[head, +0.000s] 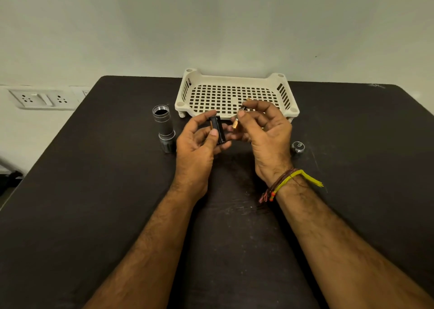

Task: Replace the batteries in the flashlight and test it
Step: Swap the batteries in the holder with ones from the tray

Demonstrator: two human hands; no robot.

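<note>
Head view: left hand (199, 142) grips battery holder (218, 130); right hand (263, 130) pinches battery (236, 123) just beside it.

Plain indoor room, likely home or office: bare wall (211, 15), wall sockets (44, 98) (low, left), dark table (94, 191).

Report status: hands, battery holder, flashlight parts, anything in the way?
Left hand grips black battery holder; right hand pinches a battery. Flashlight body stands open, tail cap apart. Nothing in the way.
</note>
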